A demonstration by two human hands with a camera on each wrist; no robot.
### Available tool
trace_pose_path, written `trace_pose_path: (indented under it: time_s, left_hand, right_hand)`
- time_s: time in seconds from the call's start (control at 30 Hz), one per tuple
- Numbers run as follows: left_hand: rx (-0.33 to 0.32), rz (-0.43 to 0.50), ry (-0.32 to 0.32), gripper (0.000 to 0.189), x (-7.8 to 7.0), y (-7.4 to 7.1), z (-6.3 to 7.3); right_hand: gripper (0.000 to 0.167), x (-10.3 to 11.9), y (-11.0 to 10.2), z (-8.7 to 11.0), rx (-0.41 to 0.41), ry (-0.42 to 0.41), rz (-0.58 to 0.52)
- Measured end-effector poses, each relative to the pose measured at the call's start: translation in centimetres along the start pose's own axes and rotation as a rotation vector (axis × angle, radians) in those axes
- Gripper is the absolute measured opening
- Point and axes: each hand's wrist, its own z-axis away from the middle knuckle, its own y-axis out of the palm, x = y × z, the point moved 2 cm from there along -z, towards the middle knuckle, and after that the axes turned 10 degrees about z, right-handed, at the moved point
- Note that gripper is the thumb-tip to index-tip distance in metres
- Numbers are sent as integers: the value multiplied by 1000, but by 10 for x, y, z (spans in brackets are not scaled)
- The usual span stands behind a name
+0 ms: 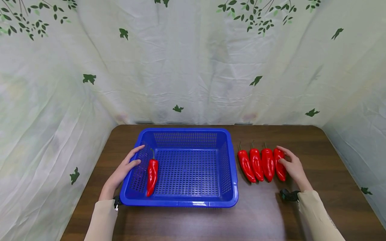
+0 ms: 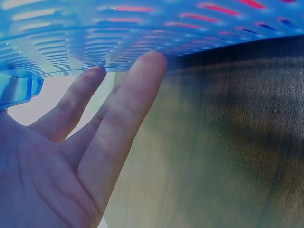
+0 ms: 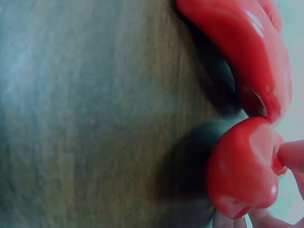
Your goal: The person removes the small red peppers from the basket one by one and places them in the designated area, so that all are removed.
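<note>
A blue plastic basket (image 1: 185,201) with slotted walls stands on the table, one long red pepper (image 1: 152,177) lying inside near its left wall. My left hand (image 1: 122,172) holds the basket's left rim, with thumb and index finger over the edge. In the left wrist view, other fingers (image 2: 126,111) extend along the outside of the slotted wall. Right of the basket, my right hand (image 1: 294,167) grips the rightmost red pepper (image 1: 280,169) in a row, thumb on one side and fingers at the other. That pepper (image 3: 242,166) touches its neighbour in the right wrist view.
Three more red peppers, the left one (image 1: 246,166), the middle one (image 1: 256,164) and the right one (image 1: 267,164), lie side by side, stems away from me. The brown wooden table (image 1: 256,214) meets a pale leaf-printed curtain (image 1: 196,67) behind and at both sides.
</note>
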Motion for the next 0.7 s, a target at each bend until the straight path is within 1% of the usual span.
trace_pose_path:
  time_s: [0.2, 0.3, 0.43, 0.7]
  left_hand:
    - [3, 1, 2, 55, 0, 0, 0]
    - [4, 2, 2, 55, 0, 0, 0]
    - [3, -2, -3, 55, 0, 0, 0]
    - [7, 4, 0, 55, -1, 0, 0]
  right_hand:
    - [48, 0, 0, 1, 17, 15, 11]
    - [47, 0, 1, 2, 16, 25, -4]
    - [46, -1, 1, 4, -4, 27, -7]
    - [45, -2, 1, 5, -39, 2, -1]
